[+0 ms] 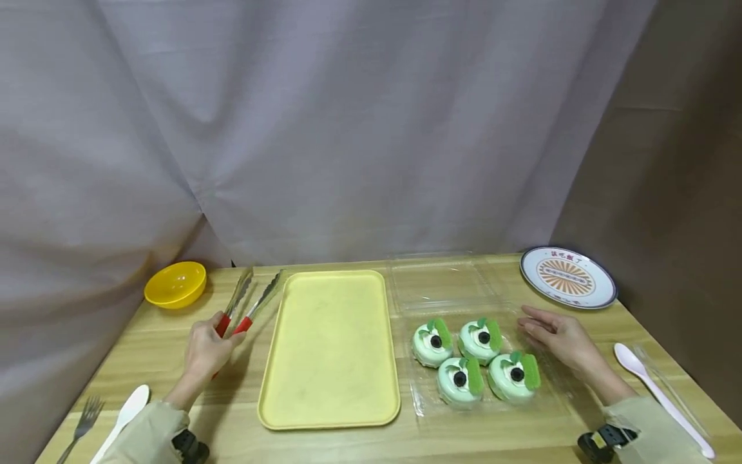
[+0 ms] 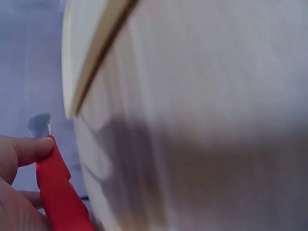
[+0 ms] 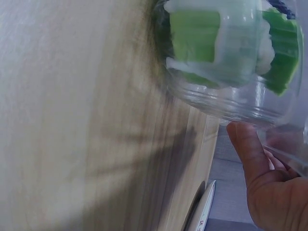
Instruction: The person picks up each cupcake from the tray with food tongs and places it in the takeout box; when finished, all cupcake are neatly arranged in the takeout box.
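Observation:
A pair of tongs (image 1: 236, 314) with red grips and metal arms is held in my left hand (image 1: 207, 351), its arms spread apart and pointing away. In the left wrist view the thumb lies against one red handle (image 2: 60, 192). My right hand (image 1: 559, 338) is at the right side of a clear plastic box (image 1: 429, 412), fingers fairly straight and fingertips right at its wall. Inside the box sit several pale green cakes (image 1: 460, 381), each topped with a green slab, a leaf and a dark round piece. The box's lid (image 1: 437, 280) stands folded back behind it.
Between the tongs and the box lies a yellow tray (image 1: 330, 351). A yellow bowl (image 1: 176, 285) stands back left, a patterned plate (image 1: 568, 277) back right. A fork (image 1: 87, 417) and white spoon (image 1: 130, 407) lie front left; a white spoon (image 1: 661, 393) and clear utensil (image 1: 675, 390) lie right.

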{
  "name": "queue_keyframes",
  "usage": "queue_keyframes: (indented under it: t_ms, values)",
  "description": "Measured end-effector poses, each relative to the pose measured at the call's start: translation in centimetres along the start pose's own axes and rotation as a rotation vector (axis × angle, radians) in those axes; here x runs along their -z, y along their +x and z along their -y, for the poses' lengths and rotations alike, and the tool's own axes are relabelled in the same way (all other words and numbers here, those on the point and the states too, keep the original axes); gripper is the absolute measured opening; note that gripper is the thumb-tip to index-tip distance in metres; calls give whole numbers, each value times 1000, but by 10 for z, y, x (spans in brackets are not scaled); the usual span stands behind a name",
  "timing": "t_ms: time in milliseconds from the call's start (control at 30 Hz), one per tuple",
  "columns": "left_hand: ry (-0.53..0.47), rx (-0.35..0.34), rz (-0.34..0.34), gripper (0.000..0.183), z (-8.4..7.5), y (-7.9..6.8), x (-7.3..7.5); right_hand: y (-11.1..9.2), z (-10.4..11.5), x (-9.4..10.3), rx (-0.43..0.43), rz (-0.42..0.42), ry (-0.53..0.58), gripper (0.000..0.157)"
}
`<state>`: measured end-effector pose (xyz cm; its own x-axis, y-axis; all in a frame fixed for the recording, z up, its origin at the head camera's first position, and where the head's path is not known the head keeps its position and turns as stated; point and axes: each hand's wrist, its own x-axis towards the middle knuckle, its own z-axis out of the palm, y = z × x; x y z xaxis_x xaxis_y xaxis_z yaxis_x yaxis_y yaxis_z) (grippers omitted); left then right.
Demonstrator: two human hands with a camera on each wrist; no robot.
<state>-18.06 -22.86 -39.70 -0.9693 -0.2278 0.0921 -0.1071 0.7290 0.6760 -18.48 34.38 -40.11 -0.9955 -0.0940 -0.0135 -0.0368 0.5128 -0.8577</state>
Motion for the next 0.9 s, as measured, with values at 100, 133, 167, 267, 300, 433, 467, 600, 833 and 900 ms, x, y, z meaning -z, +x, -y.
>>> queue_keyframes:
  t_ms: [100, 133, 167, 267, 300, 433, 467, 600, 833, 900]
  values:
    - [26, 13, -17, 42, 7, 0, 0, -2, -3, 3, -5, -9, 3, 48]
    - [35, 15, -23, 38, 9, 0, -1, -2, -3, 5, -7, -10, 11, 48]
    - [41, 23, -26, 38, 10, -1, -1, -2, -4, 6, -9, -9, 24, 49]
    - [65, 34, -37, 31, 13, 0, -3, -5, -6, 8, -19, -8, 78, 50]
    - [68, 37, -39, 31, 14, 1, -4, -6, -7, 9, -21, -8, 92, 51]
    - [77, 44, -44, 35, 18, 1, -6, -8, -6, 9, -18, -16, 96, 51]
    - [79, 47, -41, 36, 18, 0, -6, -7, -4, 8, -17, -19, 80, 51]
    - [97, 84, -22, 41, 20, -3, -5, -2, 0, 4, -12, -18, 50, 50]
    - [96, 161, 27, 54, 18, -4, -5, 4, 5, 0, -17, -10, 29, 48]
    - [107, 169, 39, 65, 18, -4, -4, 5, 6, 0, -9, -9, 11, 49]
